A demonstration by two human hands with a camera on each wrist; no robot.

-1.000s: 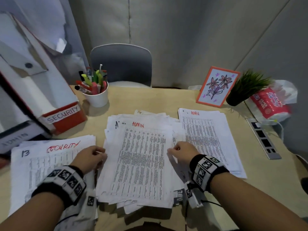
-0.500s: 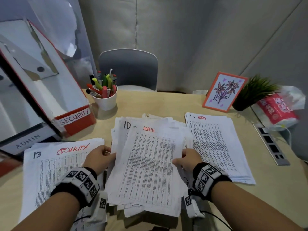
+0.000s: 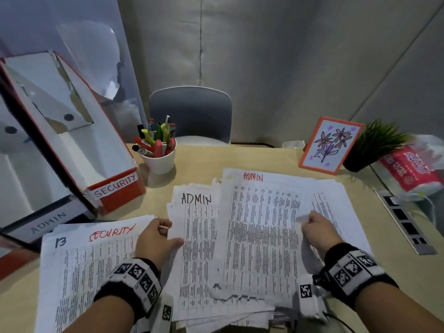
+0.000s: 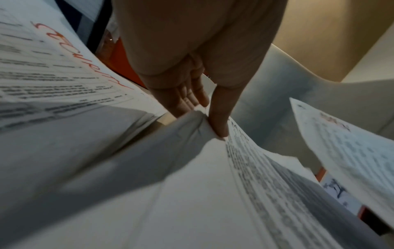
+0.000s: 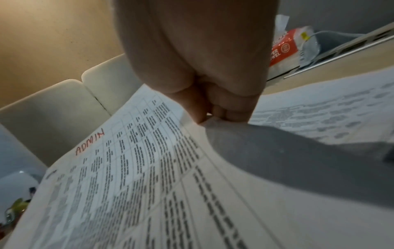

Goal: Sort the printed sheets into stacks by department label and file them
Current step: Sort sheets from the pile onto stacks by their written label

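Printed sheet (image 3: pixel 262 227) marked ADMIN in red is lifted over the middle pile (image 3: pixel 194 255), pinched at its right edge by the right hand (image 3: pixel 317 233); left hand (image 3: pixel 156 239) pinches the pile's left edge

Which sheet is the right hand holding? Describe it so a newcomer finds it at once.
On the desk, look just right of the middle stack. The sheet pinched by the right hand has ADMIN written in red; the sheet beside it says ADMIN in black.
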